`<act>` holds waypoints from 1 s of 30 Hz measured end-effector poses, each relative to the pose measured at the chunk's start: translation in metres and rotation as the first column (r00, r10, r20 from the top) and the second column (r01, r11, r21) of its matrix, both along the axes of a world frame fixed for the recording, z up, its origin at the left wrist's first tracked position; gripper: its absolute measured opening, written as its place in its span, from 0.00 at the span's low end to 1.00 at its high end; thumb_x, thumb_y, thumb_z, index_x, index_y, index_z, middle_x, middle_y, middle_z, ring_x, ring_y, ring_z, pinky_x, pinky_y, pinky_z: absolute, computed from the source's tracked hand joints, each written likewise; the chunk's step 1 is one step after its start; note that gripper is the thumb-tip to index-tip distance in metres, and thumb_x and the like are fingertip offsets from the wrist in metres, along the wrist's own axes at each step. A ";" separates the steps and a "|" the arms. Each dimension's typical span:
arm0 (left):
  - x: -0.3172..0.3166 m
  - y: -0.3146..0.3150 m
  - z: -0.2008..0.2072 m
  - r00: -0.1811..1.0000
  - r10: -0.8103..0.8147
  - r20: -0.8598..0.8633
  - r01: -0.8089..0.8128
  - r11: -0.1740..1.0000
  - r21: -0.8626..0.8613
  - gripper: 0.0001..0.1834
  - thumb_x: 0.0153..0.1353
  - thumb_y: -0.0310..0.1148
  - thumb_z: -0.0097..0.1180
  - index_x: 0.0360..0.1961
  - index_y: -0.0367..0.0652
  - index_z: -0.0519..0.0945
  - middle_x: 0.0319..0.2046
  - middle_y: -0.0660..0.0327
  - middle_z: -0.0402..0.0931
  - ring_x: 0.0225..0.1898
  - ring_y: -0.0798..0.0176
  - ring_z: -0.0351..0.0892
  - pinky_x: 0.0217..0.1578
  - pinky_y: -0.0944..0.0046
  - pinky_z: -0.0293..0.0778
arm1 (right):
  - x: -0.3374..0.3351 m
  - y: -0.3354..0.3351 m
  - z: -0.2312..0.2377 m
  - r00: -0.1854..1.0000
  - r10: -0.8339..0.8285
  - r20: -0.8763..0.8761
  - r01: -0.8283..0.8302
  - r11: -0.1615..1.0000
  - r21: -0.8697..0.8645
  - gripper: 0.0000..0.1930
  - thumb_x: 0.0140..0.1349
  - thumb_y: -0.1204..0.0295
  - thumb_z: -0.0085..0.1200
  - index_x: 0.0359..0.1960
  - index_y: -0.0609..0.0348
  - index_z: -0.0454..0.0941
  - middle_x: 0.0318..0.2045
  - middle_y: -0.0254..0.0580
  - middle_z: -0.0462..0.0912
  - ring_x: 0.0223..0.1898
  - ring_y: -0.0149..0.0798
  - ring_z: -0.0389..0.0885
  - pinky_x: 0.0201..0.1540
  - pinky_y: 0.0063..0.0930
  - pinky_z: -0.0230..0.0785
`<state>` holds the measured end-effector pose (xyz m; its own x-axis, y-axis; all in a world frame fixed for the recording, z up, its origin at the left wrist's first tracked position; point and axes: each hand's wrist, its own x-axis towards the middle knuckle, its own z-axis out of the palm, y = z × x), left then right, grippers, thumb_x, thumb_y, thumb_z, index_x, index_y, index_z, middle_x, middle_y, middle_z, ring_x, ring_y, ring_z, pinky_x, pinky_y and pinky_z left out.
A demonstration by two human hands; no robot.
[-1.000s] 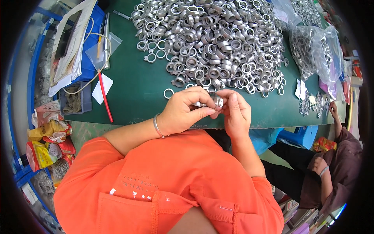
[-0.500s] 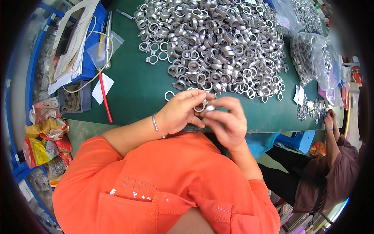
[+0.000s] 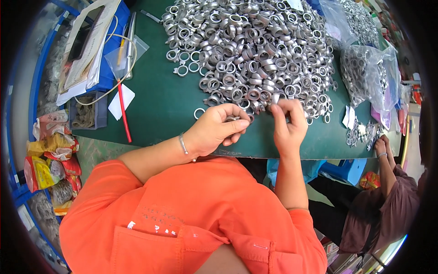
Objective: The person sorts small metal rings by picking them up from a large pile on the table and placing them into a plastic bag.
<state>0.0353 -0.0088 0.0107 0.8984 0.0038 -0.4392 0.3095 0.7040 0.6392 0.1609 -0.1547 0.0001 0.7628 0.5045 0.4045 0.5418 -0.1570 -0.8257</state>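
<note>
Head view: left hand (image 3: 214,125) closed around silver metal ring (image 3: 232,118), just off ring pile (image 3: 255,59). Right hand (image 3: 290,125) at pile's near edge, fingertips by shiny band (image 3: 275,98); can't tell if gripped.

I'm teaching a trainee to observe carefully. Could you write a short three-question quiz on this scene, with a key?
1. True or false: the red stick lies to the left of the pile of metal rings.
2. Multiple choice: the bangle is worn on which side? (a) right (b) left
3. Fill in: the right hand is at the pile's near edge, while the left hand is over the ____ tabletop.

Key: 1. True. 2. b. 3. Green.
</note>
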 end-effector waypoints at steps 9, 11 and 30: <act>0.004 -0.001 0.005 0.984 -0.035 0.174 -0.045 0.900 0.433 0.07 0.55 0.24 0.57 0.36 0.36 0.77 0.29 0.65 0.74 0.24 0.75 0.70 0.22 0.77 0.66 | -0.026 -0.004 0.000 0.934 0.356 -0.042 -0.346 0.926 0.149 0.08 0.49 0.83 0.57 0.31 0.66 0.75 0.31 0.46 0.78 0.31 0.39 0.78 0.35 0.25 0.70; 0.004 -0.002 -0.002 0.958 -0.044 0.284 -0.117 0.843 0.525 0.06 0.55 0.24 0.57 0.35 0.36 0.77 0.30 0.65 0.74 0.24 0.76 0.70 0.23 0.77 0.66 | -0.028 -0.005 0.000 0.917 0.382 -0.112 -0.350 0.908 0.232 0.07 0.49 0.84 0.57 0.31 0.66 0.74 0.34 0.49 0.78 0.34 0.40 0.78 0.37 0.26 0.71; 0.003 0.001 -0.012 0.999 0.008 0.047 -0.004 0.996 -0.090 0.17 0.67 0.40 0.38 0.41 0.37 0.75 0.28 0.61 0.76 0.23 0.72 0.73 0.20 0.74 0.67 | -0.037 0.006 0.025 0.867 0.458 0.196 -0.471 0.882 0.025 0.13 0.36 0.84 0.61 0.27 0.59 0.81 0.31 0.41 0.72 0.29 0.38 0.72 0.32 0.28 0.68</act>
